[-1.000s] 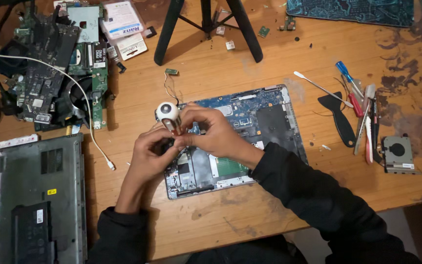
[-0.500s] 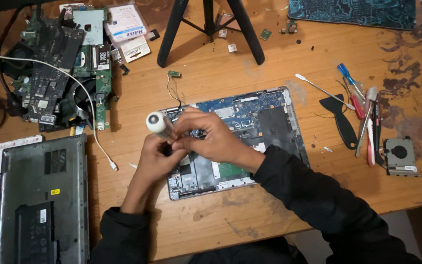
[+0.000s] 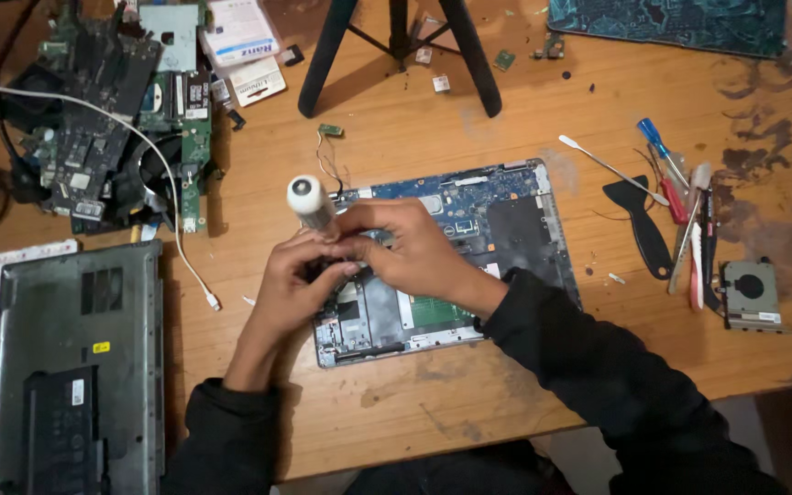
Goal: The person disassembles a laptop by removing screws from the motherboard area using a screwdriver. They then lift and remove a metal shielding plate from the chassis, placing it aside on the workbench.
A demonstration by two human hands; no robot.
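Far above the hands and to their left, two white, blue-edged cardboard packages [image 3: 245, 50] lay overlapping at the edge of the wooden table [image 3: 396, 128], beside a heap of green and black circuit boards [image 3: 107, 137]. A small yellow label [image 3: 101, 347] sat on the grey laptop base cover [image 3: 71, 367] lying well to the left of the left hand, and a white label on the black battery within it.

The table was scuffed, stained orange-brown wood, darkly blotched far right of the hands. A black tripod's legs [image 3: 396, 50] stood above them; a white cable [image 3: 139, 183] trailed off to the left.

The left hand [image 3: 291, 284] was curled closed around the lower shaft of a white-handled screwdriver [image 3: 309, 203], its round cap tilting up and leftward. The right hand [image 3: 410, 252] pressed against it, fingers bent over the tool and the opened laptop chassis [image 3: 497, 229], whose blue board lay directly beneath both hands.

Well to the right lay a black pry tool [image 3: 639, 220], coloured screwdrivers [image 3: 680, 192] and a small grey fan [image 3: 749, 293].
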